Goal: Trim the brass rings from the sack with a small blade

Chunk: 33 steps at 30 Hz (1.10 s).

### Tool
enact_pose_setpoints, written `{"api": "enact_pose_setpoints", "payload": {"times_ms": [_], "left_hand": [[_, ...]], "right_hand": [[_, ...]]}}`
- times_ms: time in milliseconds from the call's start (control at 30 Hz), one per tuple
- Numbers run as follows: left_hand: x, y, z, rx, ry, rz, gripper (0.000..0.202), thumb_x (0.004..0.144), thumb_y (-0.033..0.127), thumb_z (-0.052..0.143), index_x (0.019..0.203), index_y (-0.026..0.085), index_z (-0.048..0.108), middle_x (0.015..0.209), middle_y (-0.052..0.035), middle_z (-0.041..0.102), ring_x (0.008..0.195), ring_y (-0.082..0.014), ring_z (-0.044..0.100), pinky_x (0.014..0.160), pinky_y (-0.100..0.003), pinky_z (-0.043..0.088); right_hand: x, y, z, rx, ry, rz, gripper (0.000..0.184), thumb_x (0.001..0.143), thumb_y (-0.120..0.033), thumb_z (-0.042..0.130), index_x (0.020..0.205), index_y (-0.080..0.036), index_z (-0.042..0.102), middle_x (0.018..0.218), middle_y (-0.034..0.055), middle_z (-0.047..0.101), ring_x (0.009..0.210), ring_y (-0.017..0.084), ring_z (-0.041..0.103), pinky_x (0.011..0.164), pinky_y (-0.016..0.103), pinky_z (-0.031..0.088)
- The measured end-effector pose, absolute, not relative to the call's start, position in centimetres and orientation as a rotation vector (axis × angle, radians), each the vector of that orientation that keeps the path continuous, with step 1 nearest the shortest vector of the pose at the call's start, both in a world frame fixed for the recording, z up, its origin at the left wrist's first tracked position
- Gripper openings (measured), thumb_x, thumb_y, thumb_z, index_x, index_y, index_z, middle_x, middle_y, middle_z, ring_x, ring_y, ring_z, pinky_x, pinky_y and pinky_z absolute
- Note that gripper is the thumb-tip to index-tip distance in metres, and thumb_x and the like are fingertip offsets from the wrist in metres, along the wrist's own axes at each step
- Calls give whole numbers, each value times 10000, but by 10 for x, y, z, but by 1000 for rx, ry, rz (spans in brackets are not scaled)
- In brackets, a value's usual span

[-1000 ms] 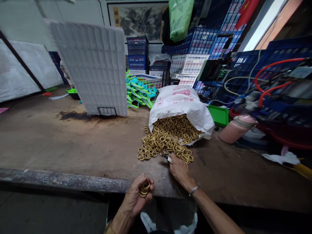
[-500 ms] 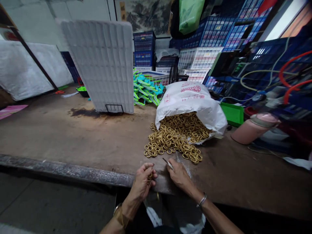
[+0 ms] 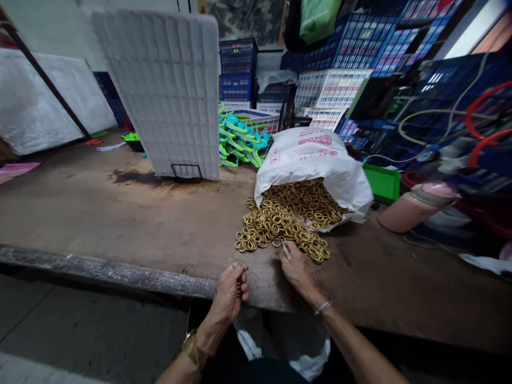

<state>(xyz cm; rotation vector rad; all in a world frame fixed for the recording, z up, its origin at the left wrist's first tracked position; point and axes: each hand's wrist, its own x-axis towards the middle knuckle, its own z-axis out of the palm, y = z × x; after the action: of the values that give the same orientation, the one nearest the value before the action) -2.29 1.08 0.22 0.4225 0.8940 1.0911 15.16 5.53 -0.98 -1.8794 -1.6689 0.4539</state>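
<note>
Many brass-coloured rings spill out of a white printed sack onto the wooden table. My left hand is closed around several of these rings, stacked in its fingers at the table's front edge. At the near side of the pile, my right hand grips a small slim tool with a pale handle. The tool's tip is hard to see against the rings, and my fingers are beside the nearest ones.
A tall white ribbed panel stands in a wire holder at the left. Behind it lie green and turquoise plastic pieces. A green tray and a pink bottle stand right of the sack. Stacked crates fill the back.
My right hand has moved forward to the edge of the ring pile with the tool. My left hand has closed more tightly around its rings. The view has tilted slightly downward.
</note>
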Motion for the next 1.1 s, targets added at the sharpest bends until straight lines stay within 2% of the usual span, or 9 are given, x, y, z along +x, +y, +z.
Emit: {"api": "enact_pose_setpoints", "payload": {"times_ms": [167,367,500,600,700,800,867,967,1100], "left_hand": [[-15,-2,5,453,900,866,289,670,419,597,725,157,488,527,69,435,367,-26,366,338,-148,152],[-8,-2,8,506,899,861,300,678,426,588,734,139,521,565,35,479,420,-51,428,341,-151,225],[-9,5,3,541,934,890,326,658,444,598,720,134,519,568,30,480,428,-54,432,345,-148,241],[-7,10,-1,602,980,937,331,650,453,596,756,153,507,555,47,466,410,-52,402,341,-146,224],[-3,14,-4,743,1088,991,310,685,446,558,827,176,502,549,59,456,390,-54,369,346,-154,222],[0,15,-5,1008,1151,1086,238,754,360,501,919,190,523,600,39,493,434,-69,398,419,-182,308],[0,14,-4,1223,1133,1159,204,779,287,482,948,198,552,693,-1,547,555,-102,474,550,-218,381],[-3,13,-1,1484,1038,1195,182,784,214,476,908,209,608,810,-55,592,751,-161,515,729,-272,383],[-10,13,-2,1580,910,1128,203,755,172,512,897,228,646,830,-79,613,781,-194,506,782,-303,366]], "right_hand": [[154,75,-9,-1991,-1902,247,122,794,-250,425,861,-186,505,735,30,605,643,144,544,550,222,278],[147,78,-15,-2124,-2027,38,114,822,-205,393,876,-175,489,827,59,607,672,154,562,528,245,244],[150,74,-16,-2086,-2024,88,131,802,-140,376,866,-157,489,814,72,588,641,146,539,519,249,240],[152,69,-13,-1908,-1885,404,92,772,-133,392,745,-172,471,675,24,536,599,125,482,518,235,255],[149,56,-5,-1727,-1670,826,166,776,-224,397,612,-193,391,522,-48,398,487,89,381,468,212,257],[145,38,7,-1513,-1270,1421,208,772,-388,424,675,-212,372,471,-108,272,352,47,205,367,187,178],[143,27,14,-1301,-956,1731,261,714,-425,524,728,-217,366,509,-118,314,341,21,170,346,166,145],[143,17,17,-1097,-678,1936,315,656,-387,630,737,-205,386,529,-114,366,340,-2,177,337,148,146],[142,13,12,-952,-509,2068,279,658,-324,656,706,-177,424,519,-102,387,332,-17,176,324,141,153]]}}
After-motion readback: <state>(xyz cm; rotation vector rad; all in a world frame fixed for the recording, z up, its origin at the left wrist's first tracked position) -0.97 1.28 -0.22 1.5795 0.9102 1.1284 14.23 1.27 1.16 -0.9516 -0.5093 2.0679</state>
